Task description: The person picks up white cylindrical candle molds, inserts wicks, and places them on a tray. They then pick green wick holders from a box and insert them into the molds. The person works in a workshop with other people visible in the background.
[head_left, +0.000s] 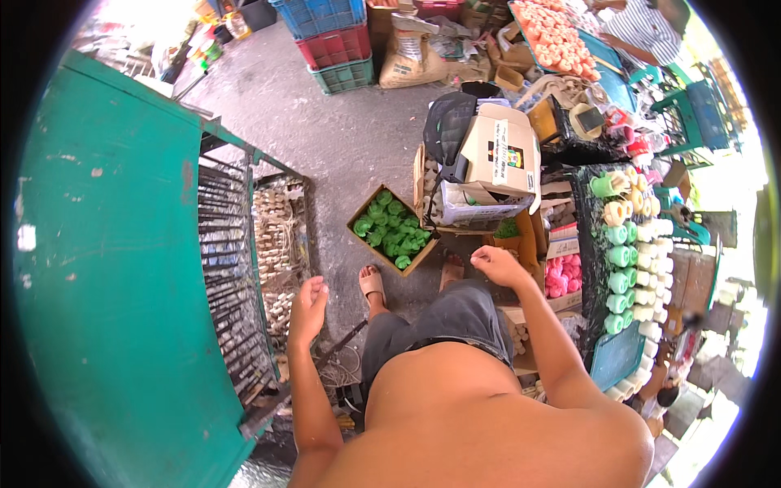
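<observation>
My left hand [308, 309] is raised beside a rack on the left, fingers loosely bent and a little apart, with nothing seen in it. My right hand [498, 266] hovers in front of the stacked boxes on the right. Its fingers are curled together and no object shows in them. On the floor ahead of my feet sits an open cardboard box [355, 226] filled with crumpled-looking green pieces [390, 224]. Neither hand touches the box. Close to my right hand, another carton holds bright pink pieces [563, 276].
A large green metal panel [114, 244] with a barred rack [230, 268] fills the left. A carton [500, 150] and a black bag [447, 134] top a stack on the right. Green and cream cups [622, 256] line a bench. Crates [333, 45] stand behind; a person [647, 32] is at far right.
</observation>
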A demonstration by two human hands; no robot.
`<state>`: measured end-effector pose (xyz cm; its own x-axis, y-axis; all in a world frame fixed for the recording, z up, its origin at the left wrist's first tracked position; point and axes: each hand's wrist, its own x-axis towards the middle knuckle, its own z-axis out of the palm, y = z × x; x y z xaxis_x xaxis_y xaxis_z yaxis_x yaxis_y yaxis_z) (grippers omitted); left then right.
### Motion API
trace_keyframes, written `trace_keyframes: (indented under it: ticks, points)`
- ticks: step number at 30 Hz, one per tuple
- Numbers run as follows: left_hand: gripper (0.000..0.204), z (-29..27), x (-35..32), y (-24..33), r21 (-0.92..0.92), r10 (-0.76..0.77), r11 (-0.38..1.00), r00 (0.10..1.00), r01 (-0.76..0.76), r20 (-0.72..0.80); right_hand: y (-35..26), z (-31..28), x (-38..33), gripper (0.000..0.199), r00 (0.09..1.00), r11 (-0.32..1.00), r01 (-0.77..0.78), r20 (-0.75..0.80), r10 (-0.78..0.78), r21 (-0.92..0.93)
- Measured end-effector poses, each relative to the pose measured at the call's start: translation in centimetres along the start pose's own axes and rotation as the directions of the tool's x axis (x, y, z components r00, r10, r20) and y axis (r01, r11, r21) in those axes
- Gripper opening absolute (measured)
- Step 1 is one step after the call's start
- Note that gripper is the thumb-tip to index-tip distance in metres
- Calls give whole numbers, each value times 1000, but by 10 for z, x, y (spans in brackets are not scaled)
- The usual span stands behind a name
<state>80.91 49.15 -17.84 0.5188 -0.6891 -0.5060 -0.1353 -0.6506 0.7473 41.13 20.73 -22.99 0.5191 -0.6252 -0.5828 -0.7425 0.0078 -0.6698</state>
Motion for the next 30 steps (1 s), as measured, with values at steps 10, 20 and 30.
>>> trace_keyframes:
  ticks: [10, 20, 30]
  points:
    - [35, -19, 100, 56, -49, 286, 958, 931, -283, 227, -82, 80, -52, 32, 987, 909, 52, -161, 16, 413]
    - [34, -31, 125, 69, 64, 268, 954, 931, -292, 248, 98, 98, -39, 28, 900, 839, -215, -231, 369, 500]
    - [39, -41, 171, 98, 135, 218, 949, 902, -285, 372, 88, 119, -46, 29, 835, 719, -363, -136, 533, 592]
